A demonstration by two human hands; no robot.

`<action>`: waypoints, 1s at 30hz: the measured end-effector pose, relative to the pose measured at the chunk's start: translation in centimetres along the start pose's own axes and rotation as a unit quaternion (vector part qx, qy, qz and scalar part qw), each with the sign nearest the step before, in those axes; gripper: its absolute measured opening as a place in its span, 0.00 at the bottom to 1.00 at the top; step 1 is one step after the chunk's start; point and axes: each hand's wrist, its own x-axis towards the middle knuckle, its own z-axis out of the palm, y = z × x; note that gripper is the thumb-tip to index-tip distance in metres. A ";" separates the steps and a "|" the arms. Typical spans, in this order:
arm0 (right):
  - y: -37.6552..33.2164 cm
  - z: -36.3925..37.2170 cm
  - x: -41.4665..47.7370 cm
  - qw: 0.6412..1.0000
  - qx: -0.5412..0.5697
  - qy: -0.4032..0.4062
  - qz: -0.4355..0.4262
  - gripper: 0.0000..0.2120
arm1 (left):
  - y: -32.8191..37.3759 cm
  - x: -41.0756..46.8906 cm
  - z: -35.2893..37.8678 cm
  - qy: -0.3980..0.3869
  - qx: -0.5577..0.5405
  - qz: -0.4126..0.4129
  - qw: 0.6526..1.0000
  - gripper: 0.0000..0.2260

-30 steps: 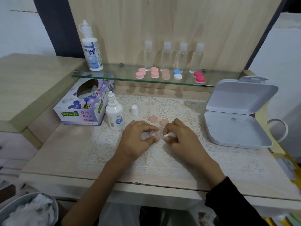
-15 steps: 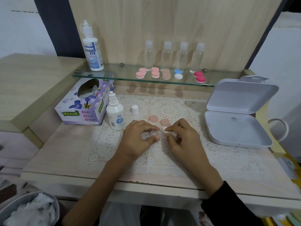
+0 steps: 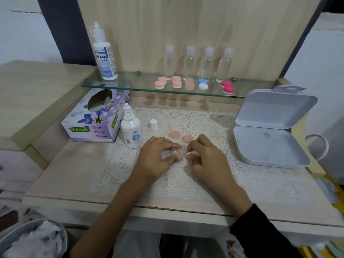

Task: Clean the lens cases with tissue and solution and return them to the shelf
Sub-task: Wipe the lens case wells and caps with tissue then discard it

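Observation:
My left hand (image 3: 158,157) pinches a clear lens case (image 3: 176,152) between thumb and fingers over the lace mat. My right hand (image 3: 206,157) pinches a small wad of white tissue (image 3: 191,153) right beside the case. Two peach caps (image 3: 175,135) (image 3: 188,139) lie on the mat just beyond my hands. An uncapped solution bottle (image 3: 131,127) stands to the left, its white cap (image 3: 153,124) beside it. The tissue box (image 3: 96,118) sits at far left. Several lens cases (image 3: 176,83) in pink, peach, blue-white and red rest on the glass shelf (image 3: 130,86).
A large solution bottle (image 3: 104,54) and several clear small bottles (image 3: 198,62) stand on the shelf. An open white plastic box (image 3: 270,131) lies at the right. A bin with used tissue (image 3: 33,241) sits below the table's left front corner.
My right hand has shifted slightly, turning the tissue against the case; the left hand keeps the case in the same spot.

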 end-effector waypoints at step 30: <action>-0.5 -0.7 -0.6 0.993 0.086 0.071 -0.030 0.09 | 0.4 -0.2 0.0 0.000 -0.004 0.001 1.000 0.15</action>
